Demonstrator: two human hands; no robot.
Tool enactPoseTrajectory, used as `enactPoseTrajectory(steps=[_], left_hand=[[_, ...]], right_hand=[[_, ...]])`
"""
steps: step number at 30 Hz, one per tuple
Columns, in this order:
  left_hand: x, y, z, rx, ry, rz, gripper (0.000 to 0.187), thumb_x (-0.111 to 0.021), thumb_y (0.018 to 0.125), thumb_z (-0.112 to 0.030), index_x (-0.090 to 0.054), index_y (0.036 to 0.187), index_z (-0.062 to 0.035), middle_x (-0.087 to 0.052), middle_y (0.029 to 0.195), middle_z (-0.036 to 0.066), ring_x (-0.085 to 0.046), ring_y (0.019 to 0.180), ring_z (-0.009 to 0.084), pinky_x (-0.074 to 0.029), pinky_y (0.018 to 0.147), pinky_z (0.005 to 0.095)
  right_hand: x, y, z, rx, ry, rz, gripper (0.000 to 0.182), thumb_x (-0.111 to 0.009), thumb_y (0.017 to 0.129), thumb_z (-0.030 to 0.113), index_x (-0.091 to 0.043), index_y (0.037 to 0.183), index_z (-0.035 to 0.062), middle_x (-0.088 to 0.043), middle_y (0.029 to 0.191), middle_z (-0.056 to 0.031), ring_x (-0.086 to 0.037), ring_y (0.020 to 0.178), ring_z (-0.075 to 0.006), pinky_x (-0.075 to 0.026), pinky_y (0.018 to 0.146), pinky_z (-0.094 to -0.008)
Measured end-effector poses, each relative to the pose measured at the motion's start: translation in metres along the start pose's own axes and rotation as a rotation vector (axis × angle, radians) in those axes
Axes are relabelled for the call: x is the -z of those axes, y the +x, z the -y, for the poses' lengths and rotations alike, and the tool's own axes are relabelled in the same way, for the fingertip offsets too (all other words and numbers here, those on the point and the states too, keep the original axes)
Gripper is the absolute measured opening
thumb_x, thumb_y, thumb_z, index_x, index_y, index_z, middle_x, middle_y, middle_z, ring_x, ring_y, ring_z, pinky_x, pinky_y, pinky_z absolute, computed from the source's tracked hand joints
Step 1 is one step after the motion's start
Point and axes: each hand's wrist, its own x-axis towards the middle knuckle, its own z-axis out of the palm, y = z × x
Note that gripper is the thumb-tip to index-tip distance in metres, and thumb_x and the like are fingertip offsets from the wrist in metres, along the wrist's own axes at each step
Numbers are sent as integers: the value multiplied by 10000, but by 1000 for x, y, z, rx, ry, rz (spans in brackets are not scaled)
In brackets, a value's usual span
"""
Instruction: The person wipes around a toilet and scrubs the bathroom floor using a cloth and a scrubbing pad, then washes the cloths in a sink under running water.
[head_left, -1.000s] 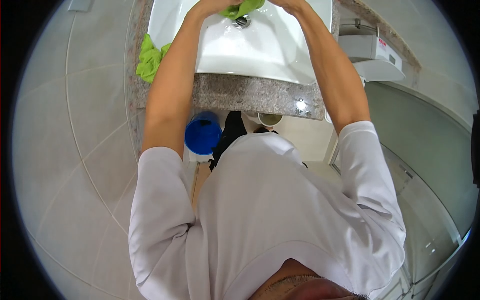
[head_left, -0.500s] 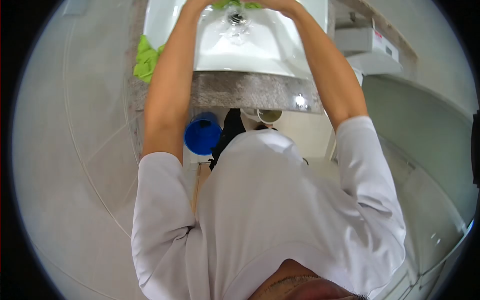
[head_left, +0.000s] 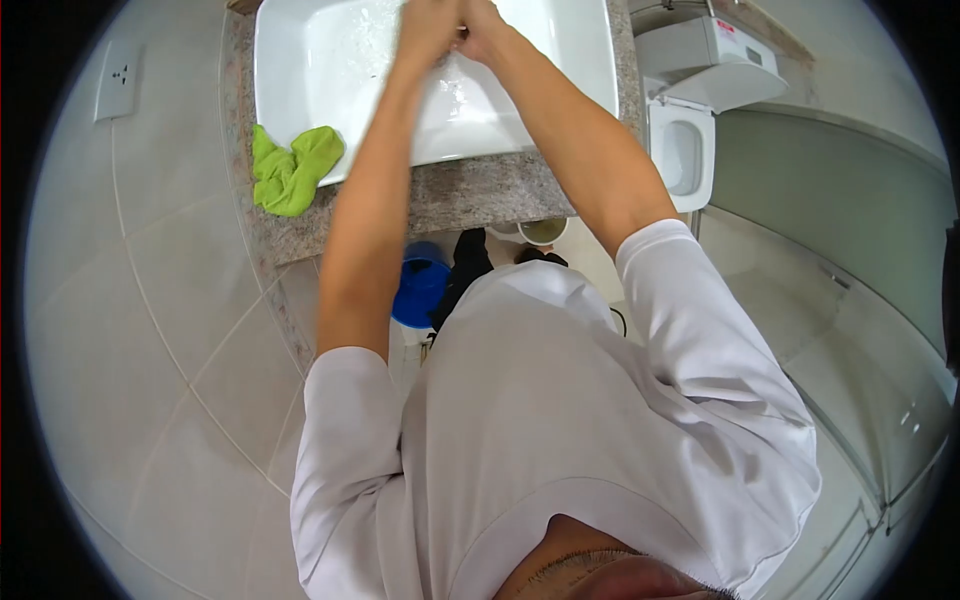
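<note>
Over the white sink (head_left: 560, 70), my left hand (head_left: 430, 32) and my right hand (head_left: 483, 32) are pressed close together at the top edge of the view. The fingers look curled and closed, but what lies between them, if anything, is hidden. My left hand is slightly blurred. Wet, shiny patches show on the basin floor below and beside the hands. A crumpled green cloth (head_left: 300, 168) drapes over the sink's near left corner, apart from both hands.
The sink sits on a mottled stone counter (head_left: 480, 190). Beneath it stand a blue bucket (head_left: 420, 290) and a bowl-like container (head_left: 542, 232). To the right is a toilet (head_left: 683, 150) with its lid up. A wall socket (head_left: 118, 82) is at the left.
Both hands have come together from apart. The green cloth seen near them at the top edge no longer shows. The view has shifted, showing more of the sink's left side and the toilet.
</note>
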Motion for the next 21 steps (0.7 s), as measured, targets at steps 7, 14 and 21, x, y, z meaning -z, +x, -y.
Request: enactPoseTrajectory(steps=[7, 14, 21], left_hand=[[27, 33, 114, -203, 619, -167, 428, -433, 1060, -341, -667, 947, 0, -675, 885, 251, -630, 818, 442, -507, 772, 502], [92, 31, 57, 24, 463, -62, 447, -478, 1049, -364, -664, 843, -13, -669, 872, 256, -633, 804, 431, -486, 777, 528], [57, 18, 21, -162, 170, -144, 347, -632, 1008, -329, -611, 824, -36, -523, 747, 86, -471, 682, 219, -450, 691, 407]], right_hand=[[-7, 10, -19, -61, 166, 52, 234, -510, 1056, 238, -668, 1062, 65, -675, 948, -95, -633, 808, -197, -553, 761, -334], [19, 8, 34, 207, -320, 72, 110, -592, 999, 125, -660, 1085, 114, -685, 971, -16, -629, 887, -139, -534, 788, -345], [1, -1, 1, -216, -301, 2, 282, -471, 1085, 290, -636, 1203, 94, -645, 1113, -85, -647, 951, -214, -582, 802, -418]])
